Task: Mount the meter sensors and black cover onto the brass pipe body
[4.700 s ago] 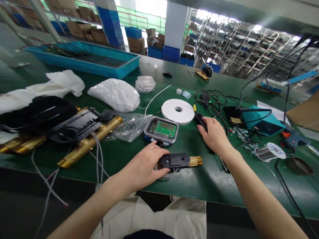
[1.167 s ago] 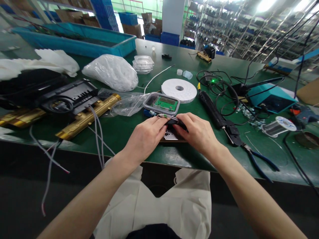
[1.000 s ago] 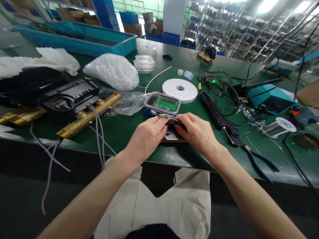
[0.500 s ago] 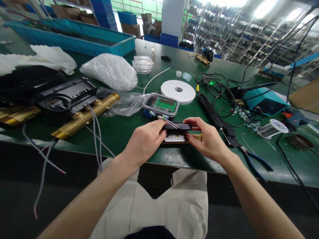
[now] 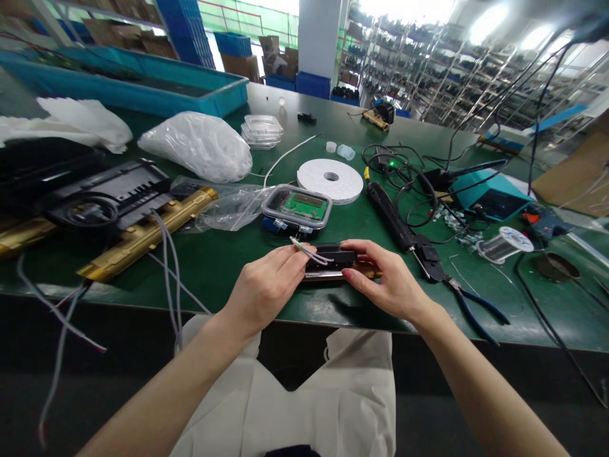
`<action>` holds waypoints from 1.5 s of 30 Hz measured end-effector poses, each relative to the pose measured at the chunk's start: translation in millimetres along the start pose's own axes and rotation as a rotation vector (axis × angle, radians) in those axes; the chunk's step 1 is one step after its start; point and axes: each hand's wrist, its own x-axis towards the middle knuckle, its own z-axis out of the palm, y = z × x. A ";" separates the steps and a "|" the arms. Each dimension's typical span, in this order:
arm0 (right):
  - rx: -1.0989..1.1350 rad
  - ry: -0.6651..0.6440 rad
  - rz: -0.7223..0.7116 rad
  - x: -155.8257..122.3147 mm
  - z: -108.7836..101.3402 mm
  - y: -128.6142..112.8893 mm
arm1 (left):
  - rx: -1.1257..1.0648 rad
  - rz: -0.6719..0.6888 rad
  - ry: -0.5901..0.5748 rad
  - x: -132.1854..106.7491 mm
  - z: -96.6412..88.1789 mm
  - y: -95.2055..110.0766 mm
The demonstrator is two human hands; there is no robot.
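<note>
Both my hands hold a small black housing on a brass fitting just above the green table's front edge. My left hand grips its left end, fingers closed, with thin grey wires sticking up from between them. My right hand is wrapped round the right end, thumb underneath. Just behind sits a clear-lidded case with a green circuit board.
Brass pipe bodies with black housings and loose grey cables lie at the left. A white tape reel, an electric screwdriver, blue-handled pliers, a solder spool, a teal soldering station and plastic bags surround the work spot.
My right hand left the screwdriver and joined the left hand on the black housing. Both hands lifted and turned it; my view shifted slightly right.
</note>
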 end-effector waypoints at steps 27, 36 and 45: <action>-0.122 -0.107 -0.105 8.4 -9.4 6.7 | -0.188 -0.009 -0.102 -12.7 4.3 -17.7; -0.104 -0.231 0.020 13.4 -12.4 -3.9 | -0.239 -0.043 -0.101 -17.5 2.6 -19.0; -0.173 -0.252 0.068 10.5 -9.8 -6.5 | -0.419 -0.281 -0.168 -19.1 -15.3 -11.8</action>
